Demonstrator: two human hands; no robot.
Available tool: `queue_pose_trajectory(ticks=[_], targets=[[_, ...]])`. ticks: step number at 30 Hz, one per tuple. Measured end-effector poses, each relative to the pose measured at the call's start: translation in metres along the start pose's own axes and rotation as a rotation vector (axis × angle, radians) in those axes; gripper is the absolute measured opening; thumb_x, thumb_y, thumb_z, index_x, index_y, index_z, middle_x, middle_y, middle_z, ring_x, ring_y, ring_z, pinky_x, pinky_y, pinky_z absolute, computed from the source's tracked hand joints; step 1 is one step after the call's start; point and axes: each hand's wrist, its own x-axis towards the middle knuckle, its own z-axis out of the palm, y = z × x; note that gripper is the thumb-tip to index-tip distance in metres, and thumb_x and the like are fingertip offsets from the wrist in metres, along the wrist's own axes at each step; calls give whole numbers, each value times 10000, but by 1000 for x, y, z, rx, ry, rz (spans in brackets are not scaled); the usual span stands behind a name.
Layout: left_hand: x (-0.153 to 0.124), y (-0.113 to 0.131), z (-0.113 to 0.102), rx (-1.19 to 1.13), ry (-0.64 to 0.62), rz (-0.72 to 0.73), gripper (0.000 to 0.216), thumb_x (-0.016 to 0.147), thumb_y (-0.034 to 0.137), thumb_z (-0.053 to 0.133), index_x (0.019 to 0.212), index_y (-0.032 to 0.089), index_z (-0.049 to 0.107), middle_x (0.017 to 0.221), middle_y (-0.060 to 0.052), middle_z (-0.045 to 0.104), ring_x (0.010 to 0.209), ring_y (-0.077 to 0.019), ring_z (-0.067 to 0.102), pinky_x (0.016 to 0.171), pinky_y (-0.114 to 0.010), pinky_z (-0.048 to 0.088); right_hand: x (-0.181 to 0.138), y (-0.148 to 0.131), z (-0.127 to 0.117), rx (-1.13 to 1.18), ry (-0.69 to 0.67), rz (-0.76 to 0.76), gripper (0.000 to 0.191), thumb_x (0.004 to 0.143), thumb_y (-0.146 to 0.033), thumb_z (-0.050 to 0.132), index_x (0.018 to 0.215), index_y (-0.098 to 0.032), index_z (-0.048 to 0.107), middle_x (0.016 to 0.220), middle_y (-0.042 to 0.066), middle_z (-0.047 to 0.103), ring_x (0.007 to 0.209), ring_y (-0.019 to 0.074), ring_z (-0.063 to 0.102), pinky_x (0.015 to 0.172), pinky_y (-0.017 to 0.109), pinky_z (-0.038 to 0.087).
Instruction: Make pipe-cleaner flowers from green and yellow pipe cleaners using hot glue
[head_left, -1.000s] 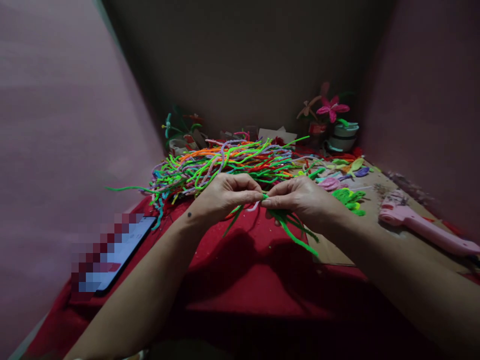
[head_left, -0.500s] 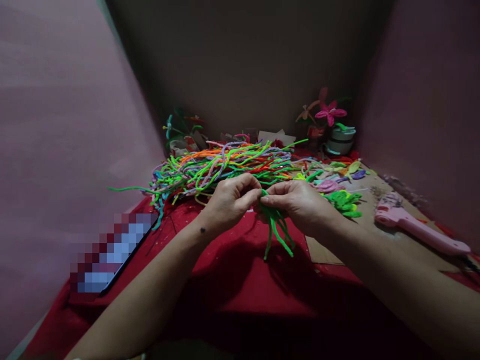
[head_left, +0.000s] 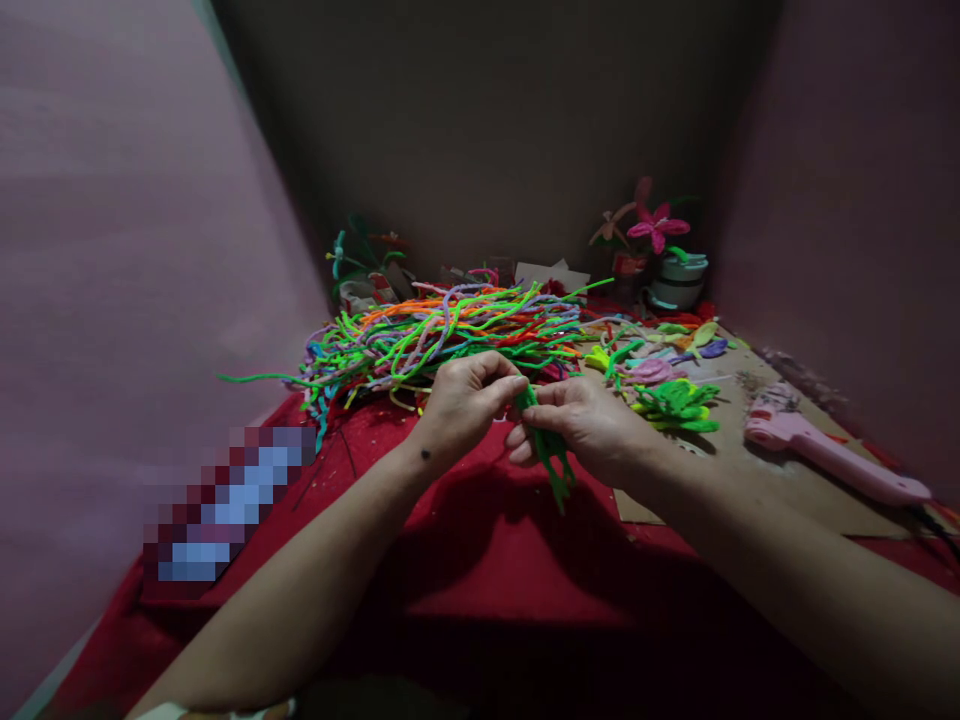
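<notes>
A small bundle of green pipe cleaners (head_left: 556,468) hangs between my two hands above the red cloth. My left hand (head_left: 475,398) pinches its upper end between thumb and fingertips. Just below that spot, my right hand (head_left: 579,415) has its thumb and fingers closed round the strands, whose loose ends point down. Behind the hands lies a large heap of multicoloured pipe cleaners (head_left: 420,335). To the right of my right hand sits a cluster of green and yellow looped pieces (head_left: 679,405).
A pink glue gun (head_left: 832,450) rests on a cardboard sheet (head_left: 731,480) at the right, near purple and pink petal pieces (head_left: 655,371). A blurred-out device (head_left: 240,520) lies at left. A pink flower (head_left: 658,228) and a lidded cup (head_left: 679,281) stand at the back.
My right hand has slid a little down the green strands, its fingers now wrapping them. The loose ends, spread apart before, hang closer together. My left hand keeps its pinch.
</notes>
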Motion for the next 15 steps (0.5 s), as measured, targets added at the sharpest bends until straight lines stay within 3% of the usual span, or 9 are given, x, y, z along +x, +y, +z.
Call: queue_pose_trajectory(ticks=[4, 8, 11, 15], targets=[[3, -3, 1, 167, 55, 67, 146, 706, 258, 590, 611, 149, 573, 569, 18, 540, 518, -79, 448, 490, -195, 347, 2, 3, -4, 28, -62, 22, 158, 719, -12, 475, 709, -95, 608, 592, 73, 678, 510, 145, 654, 548, 250, 541], [6, -5, -3, -154, -104, -125, 188, 695, 319, 614, 744, 138, 598, 546, 37, 519, 424, -58, 389, 406, -191, 288, 3, -1, -8, 130, -142, 50, 166, 684, -6, 494, 774, -79, 613, 646, 105, 693, 563, 182, 675, 576, 294, 550], [7, -9, -1, -262, -196, -174, 260, 685, 348, 630, 789, 111, 641, 539, 29, 521, 416, -53, 375, 402, -196, 271, 3, 1, -9, 162, -132, 76, 153, 679, -5, 489, 765, -71, 598, 646, 120, 692, 541, 187, 672, 542, 293, 550], [6, -13, 8, -123, -98, -135, 267, 703, 360, 600, 635, 105, 641, 500, 20, 510, 446, -62, 392, 430, -202, 285, 5, 14, -9, 144, -133, 62, 142, 698, -29, 458, 751, -92, 574, 623, 106, 688, 532, 182, 669, 534, 291, 555]])
